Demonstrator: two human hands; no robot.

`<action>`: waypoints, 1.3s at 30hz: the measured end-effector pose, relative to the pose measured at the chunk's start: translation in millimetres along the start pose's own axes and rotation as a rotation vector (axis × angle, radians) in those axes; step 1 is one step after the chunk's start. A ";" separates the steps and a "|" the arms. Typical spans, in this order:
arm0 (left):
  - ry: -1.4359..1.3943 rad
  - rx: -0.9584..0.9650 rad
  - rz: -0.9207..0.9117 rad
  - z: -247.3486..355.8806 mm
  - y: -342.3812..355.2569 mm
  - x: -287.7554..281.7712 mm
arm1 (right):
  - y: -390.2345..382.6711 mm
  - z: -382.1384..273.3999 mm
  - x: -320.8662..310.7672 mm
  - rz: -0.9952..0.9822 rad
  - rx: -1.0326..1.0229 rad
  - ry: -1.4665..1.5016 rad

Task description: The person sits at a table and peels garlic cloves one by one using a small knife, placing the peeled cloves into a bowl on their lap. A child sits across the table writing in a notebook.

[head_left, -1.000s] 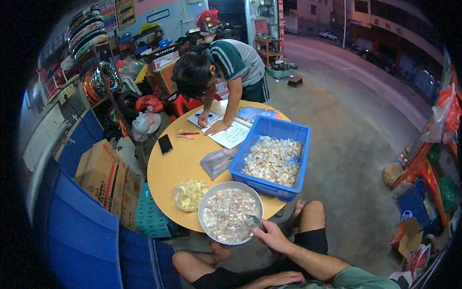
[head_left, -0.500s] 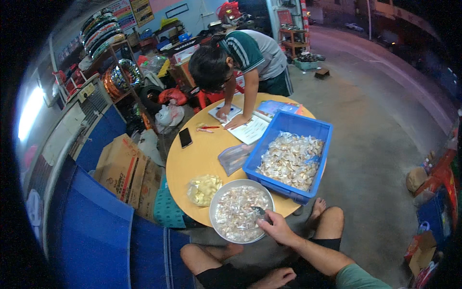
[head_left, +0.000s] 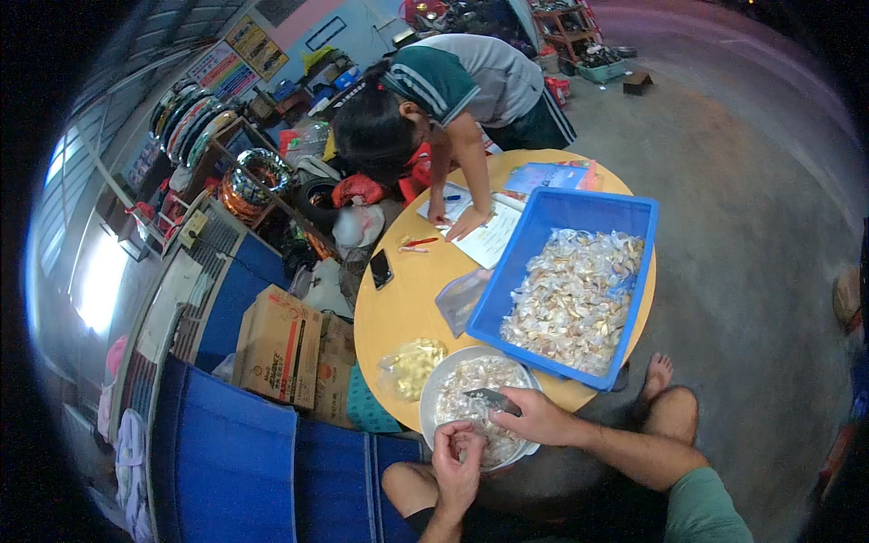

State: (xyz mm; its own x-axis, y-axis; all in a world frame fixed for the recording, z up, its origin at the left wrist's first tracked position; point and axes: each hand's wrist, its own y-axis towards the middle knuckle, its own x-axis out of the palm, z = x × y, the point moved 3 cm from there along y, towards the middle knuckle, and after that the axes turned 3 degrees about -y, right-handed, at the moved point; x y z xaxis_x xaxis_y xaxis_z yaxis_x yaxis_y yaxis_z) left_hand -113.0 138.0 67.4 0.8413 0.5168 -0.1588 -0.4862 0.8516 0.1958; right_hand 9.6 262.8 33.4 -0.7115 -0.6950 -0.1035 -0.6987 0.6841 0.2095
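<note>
My right hand (head_left: 534,416) is closed on a dark flat tool (head_left: 489,398), held over a round white bowl (head_left: 445,366) full of small pieces in clear wrappers. My left hand (head_left: 457,462) is pinched at the bowl's near left, holding something I cannot make out. A clear bag of pale yellow pieces (head_left: 415,366) lies left of the bowl. A blue plastic crate (head_left: 644,262) behind it holds a heap of similar wrapped pieces. All rest on a round wooden table (head_left: 380,330).
Across the table a person (head_left: 453,81) leans over an open notebook (head_left: 484,244). A phone (head_left: 381,270), pens (head_left: 418,242) and a pouch (head_left: 462,299) lie nearby. Cardboard boxes (head_left: 276,344) and blue panels (head_left: 226,452) stand left; tyres and goods fill shelving (head_left: 231,136) behind.
My left hand has risen from my lap to the bowl. My right hand stays over the bowl with the tool. The view has turned, shifting the table rightward.
</note>
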 end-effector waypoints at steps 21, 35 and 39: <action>-0.254 -0.186 0.017 -35.4 32.4 29.3 | -3.4 7.4 -23.3 0.074 0.075 -0.005; -0.560 -0.259 -0.031 -36.4 32.1 32.3 | -2.3 -7.6 -16.9 0.148 -0.188 -0.345; -0.519 -0.222 -0.033 -33.5 32.2 33.6 | -3.3 -6.7 -17.3 0.173 -0.202 -0.356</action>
State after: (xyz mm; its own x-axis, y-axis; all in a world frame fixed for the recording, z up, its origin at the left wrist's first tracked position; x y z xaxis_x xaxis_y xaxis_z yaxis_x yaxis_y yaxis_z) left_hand -108.3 185.7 35.9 0.8353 0.4266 0.3467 -0.4488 0.8934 -0.0180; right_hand 24.7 271.1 41.0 -0.8228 -0.4305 -0.3710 -0.5636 0.7020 0.4355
